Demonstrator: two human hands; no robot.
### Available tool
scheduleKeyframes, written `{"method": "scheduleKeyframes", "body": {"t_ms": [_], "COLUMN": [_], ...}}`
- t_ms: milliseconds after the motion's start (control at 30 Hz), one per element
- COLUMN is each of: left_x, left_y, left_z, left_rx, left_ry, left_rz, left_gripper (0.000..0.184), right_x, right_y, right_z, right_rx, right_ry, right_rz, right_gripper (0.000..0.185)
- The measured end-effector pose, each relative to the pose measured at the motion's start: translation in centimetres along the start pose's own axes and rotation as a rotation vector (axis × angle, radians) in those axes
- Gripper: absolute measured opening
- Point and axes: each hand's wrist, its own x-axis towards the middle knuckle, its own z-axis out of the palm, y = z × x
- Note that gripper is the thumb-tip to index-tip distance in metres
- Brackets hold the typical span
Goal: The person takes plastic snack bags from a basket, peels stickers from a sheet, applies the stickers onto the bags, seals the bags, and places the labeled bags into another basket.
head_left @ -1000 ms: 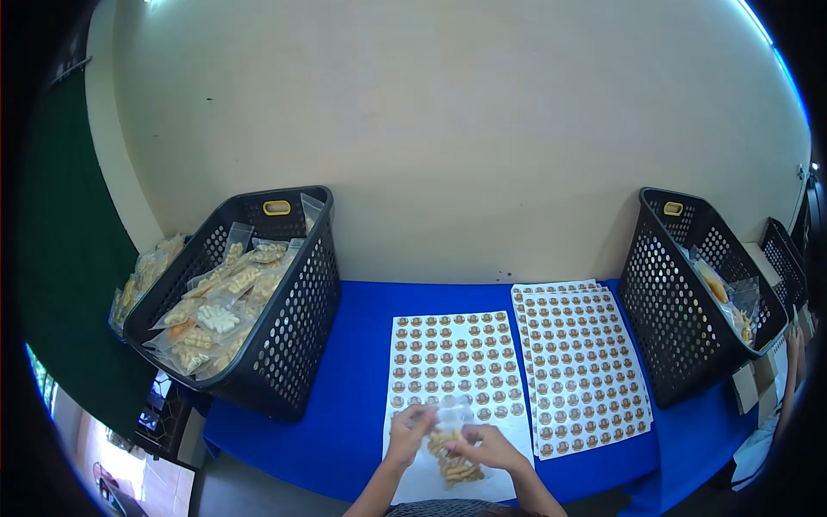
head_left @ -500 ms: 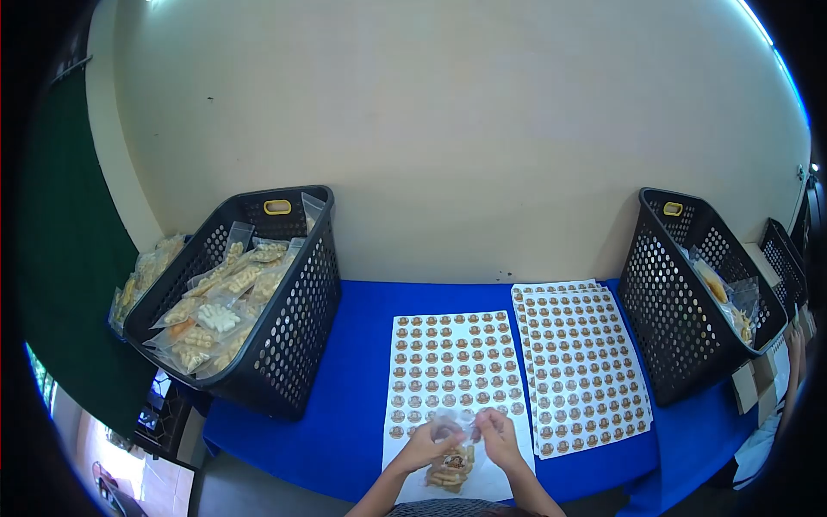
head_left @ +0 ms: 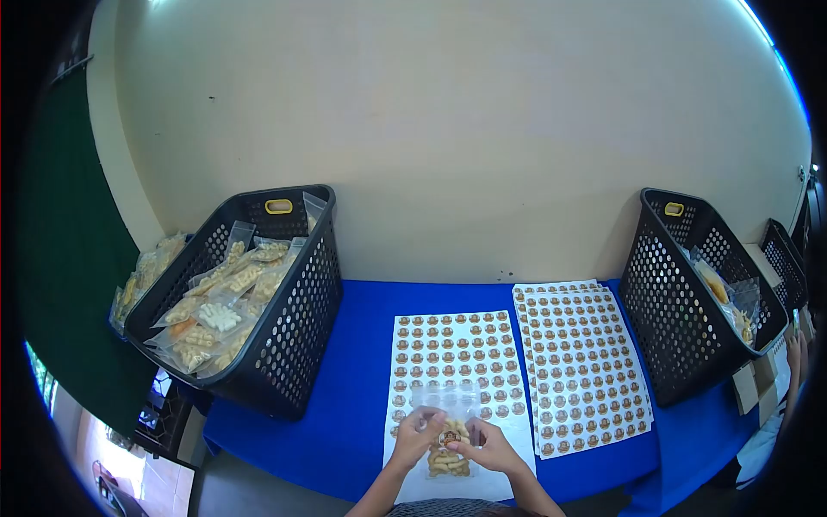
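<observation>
A clear zip bag of pale, finger-shaped snacks (head_left: pixel 448 467) lies over the lower part of a sticker sheet (head_left: pixel 457 353), with its transparent top spread flat. A round brown sticker (head_left: pixel 450 438) sits on the bag's front. My left hand (head_left: pixel 415 441) grips the bag's left side with curled fingers, the thumb near the sticker. On the other side my right hand (head_left: pixel 489 448) holds the bag's right edge, its thumb pressed at the sticker. Fingers behind the bag are hidden.
Left stands a black basket (head_left: pixel 297 345) full of snack bags; more bags (head_left: pixel 146 276) lie beyond it. Stacked sticker sheets (head_left: pixel 586 370) lie to the right, beside another black basket (head_left: pixel 663 319) holding some bags. A person's arm (head_left: pixel 792 370) shows at the far right. Blue cloth (head_left: pixel 353 388) covers the table.
The bag's top, earlier bunched between my hands, now lies extended upward over the sheet. My hands have shifted down to the bag's sides around the sticker.
</observation>
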Motion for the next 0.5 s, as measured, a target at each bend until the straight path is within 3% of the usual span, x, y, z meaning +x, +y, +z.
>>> {"method": "scheduleKeyframes", "body": {"t_ms": [67, 167, 233, 300, 367, 500], "left_x": [0.2, 0.3, -0.2, -0.5, -0.7, -0.8], "left_y": [0.8, 0.8, 1.3, 1.2, 0.9, 0.9], "left_z": [0.0, -1.2, -0.5, 0.1, 0.6, 0.9], "left_rx": [-0.060, 0.095, 0.067, 0.153, 0.123, 0.062], "left_ry": [0.149, 0.048, 0.050, -0.015, -0.033, -0.125], "left_rz": [0.033, 0.031, 0.019, -0.101, -0.087, -0.128], "left_gripper": [0.019, 0.021, 0.023, 0.024, 0.024, 0.021], "right_x": [-0.2, 0.1, 0.2, 0.3, 0.0, -0.1], "right_y": [-0.1, 1.0, 1.7, 1.9, -0.1, 1.0], "right_z": [-0.1, 0.2, 0.6, 0.4, -0.1, -0.4], "right_rx": [-0.025, -0.005, 0.215, 0.186, 0.335, 0.446], "right_ry": [-0.050, -0.161, -0.038, -0.004, 0.042, 0.066], "right_rz": [-0.002, -0.174, -0.110, -0.104, 0.024, 0.008], "right_gripper": [0.031, 0.028, 0.025, 0.023, 0.023, 0.022]}}
